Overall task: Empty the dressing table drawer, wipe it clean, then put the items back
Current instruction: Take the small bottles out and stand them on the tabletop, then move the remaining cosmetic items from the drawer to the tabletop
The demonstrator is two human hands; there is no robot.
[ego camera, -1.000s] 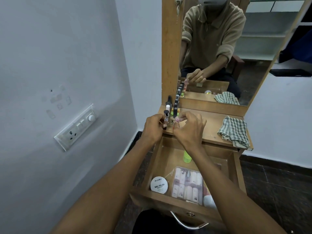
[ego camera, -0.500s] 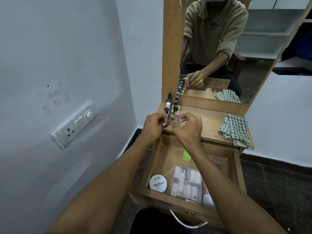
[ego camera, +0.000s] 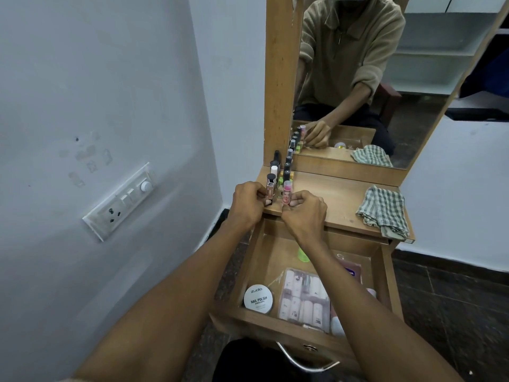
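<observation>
We hold two small bottles upright at the front left edge of the dressing table top [ego camera: 338, 199]. Our left hand [ego camera: 248, 202] pinches the clear bottle with the black cap [ego camera: 270, 188] near its base, fingers curled round it. Our right hand [ego camera: 303, 213] pinches the pink-capped bottle [ego camera: 287, 193] low down in the same way. The two bottles stand just beside each other, and our two hands nearly touch.

Behind them a double row of small bottles [ego camera: 283, 172] runs back toward the mirror [ego camera: 413, 78]; we count about six there, though they overlap and their reflections blur the tally, so we cannot fix the number. One folded checked cloth [ego camera: 384, 210] lies on the right side of the top, well apart from the bottles, its edge hanging over the front.

Below our wrists the drawer [ego camera: 253, 271] stands pulled open, with one curved metal handle [ego camera: 305, 362] at its front. Inside we count one round white tin marked nail polish [ego camera: 258, 298] at the front left, one clear flat pack of small pale bottles [ego camera: 303, 296] beside it, and one green bottle [ego camera: 302, 255] toward the back, partly hidden by our right forearm. More items sit along the right side, too hidden to count.

One switchboard [ego camera: 121, 199] is fixed to the wall on the left.
</observation>
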